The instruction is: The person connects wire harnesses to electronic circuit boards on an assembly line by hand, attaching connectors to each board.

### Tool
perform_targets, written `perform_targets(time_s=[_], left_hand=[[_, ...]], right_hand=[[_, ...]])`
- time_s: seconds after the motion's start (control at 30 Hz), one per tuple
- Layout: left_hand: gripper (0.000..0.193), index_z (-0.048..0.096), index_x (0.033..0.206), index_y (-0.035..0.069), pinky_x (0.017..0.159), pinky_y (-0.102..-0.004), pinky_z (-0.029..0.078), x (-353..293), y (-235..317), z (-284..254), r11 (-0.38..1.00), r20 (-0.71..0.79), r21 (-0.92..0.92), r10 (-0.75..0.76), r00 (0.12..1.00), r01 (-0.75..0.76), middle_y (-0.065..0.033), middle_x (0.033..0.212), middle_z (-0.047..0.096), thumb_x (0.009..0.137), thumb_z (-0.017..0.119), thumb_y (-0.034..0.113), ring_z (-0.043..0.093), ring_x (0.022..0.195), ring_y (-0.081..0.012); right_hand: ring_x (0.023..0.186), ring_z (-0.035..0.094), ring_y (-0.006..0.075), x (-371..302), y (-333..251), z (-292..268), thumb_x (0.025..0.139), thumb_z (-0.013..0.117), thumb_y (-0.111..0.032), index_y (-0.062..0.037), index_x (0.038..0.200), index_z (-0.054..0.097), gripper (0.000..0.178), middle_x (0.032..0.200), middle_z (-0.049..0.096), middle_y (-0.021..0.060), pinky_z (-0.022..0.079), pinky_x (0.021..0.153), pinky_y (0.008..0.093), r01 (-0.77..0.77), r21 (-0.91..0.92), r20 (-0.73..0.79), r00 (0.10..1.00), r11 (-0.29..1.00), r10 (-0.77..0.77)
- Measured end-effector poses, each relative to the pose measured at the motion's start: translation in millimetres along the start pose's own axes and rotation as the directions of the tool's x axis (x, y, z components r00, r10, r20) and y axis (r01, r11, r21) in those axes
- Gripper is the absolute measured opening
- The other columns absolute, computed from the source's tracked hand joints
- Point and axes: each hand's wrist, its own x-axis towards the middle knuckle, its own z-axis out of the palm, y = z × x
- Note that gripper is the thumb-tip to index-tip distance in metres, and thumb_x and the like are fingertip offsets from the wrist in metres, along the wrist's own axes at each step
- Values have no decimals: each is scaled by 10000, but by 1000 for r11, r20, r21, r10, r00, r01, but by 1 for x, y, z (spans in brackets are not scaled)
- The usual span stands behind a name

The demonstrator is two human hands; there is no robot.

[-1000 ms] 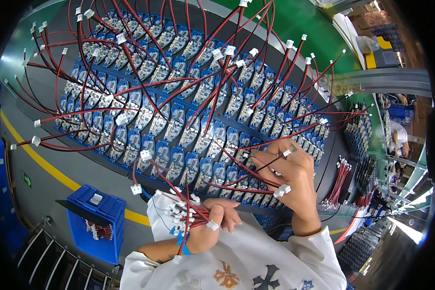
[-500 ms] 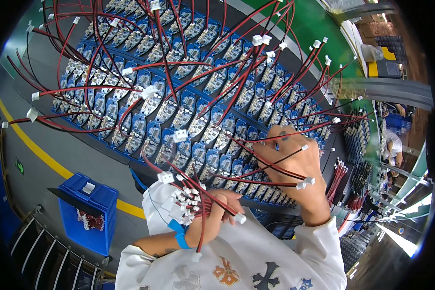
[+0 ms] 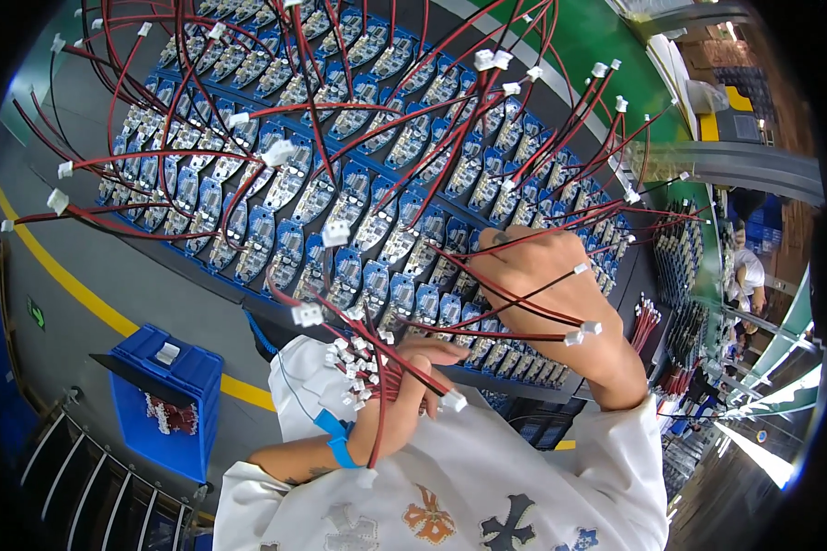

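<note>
A wide panel of blue circuit boards (image 3: 289, 246) in tight rows lies before me, with red-and-black wire leads (image 3: 340, 112) rising from it and ending in white connectors. My left hand (image 3: 402, 409) is closed around a bundle of similar leads (image 3: 366, 372), their white plugs fanned out beside the thumb. Over the right part of the panel, my right hand (image 3: 553, 292) bends down with curled, closed fingers. Its fingertips are hidden behind the knuckles, so what they pinch does not show. Several leads cross over and beside this hand. A blue strap (image 3: 337, 441) circles my left wrist.
Past the panel's right end lie more stacked boards (image 3: 678, 253) and bunches of red leads (image 3: 646, 323). On the floor at lower left stands a blue bin (image 3: 161, 450) holding leads, beside a metal rack (image 3: 73, 491). People work in the far right background.
My right hand has shifted a little up and left over the boards, its fingers curling further under. My left hand keeps its bundle, almost in place.
</note>
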Motion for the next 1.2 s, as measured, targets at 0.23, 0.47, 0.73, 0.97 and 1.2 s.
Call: perform_targets(time_s=[0.23,0.47,0.73,0.97,1.2], left_hand=[[306,474,998,8,469,-210,400,-5,-5,-5,996,133,6,-84,988,83,-147,860,588,961,289,248,559,563,-131],[170,527,807,33,500,-227,354,-9,-8,1,965,201,69,-261,944,253,-6,589,490,905,410,109,447,552,-73],[232,486,991,13,655,-312,431,-14,-7,7,997,171,7,-75,982,75,-105,761,557,926,360,196,535,722,-177],[302,338,1046,57,670,-429,515,-21,-21,-3,941,33,-24,337,941,-337,-238,780,589,956,215,317,617,695,-326],[395,515,1018,17,609,-255,442,-38,-21,-21,986,90,7,166,982,-167,-110,803,598,946,290,334,558,648,-149]], right_hand=[[737,533,231,-27,-20,-4,538,627,-98,-25,734,617,210,812,535,61,408,599,360,62,178,-279,960,982,-10],[659,608,246,-44,-56,32,727,661,-19,29,843,631,129,868,594,132,493,581,322,22,892,-170,941,451,291],[570,606,242,-64,-78,51,795,539,77,49,941,514,150,784,583,191,505,443,330,317,937,-332,688,145,645],[460,492,161,-83,-49,29,796,611,-87,-54,749,531,99,586,483,42,418,374,279,644,710,-468,734,-285,491],[565,517,162,-51,-40,29,583,684,-4,-34,804,630,230,714,550,30,397,433,279,5,367,-400,903,930,153]])
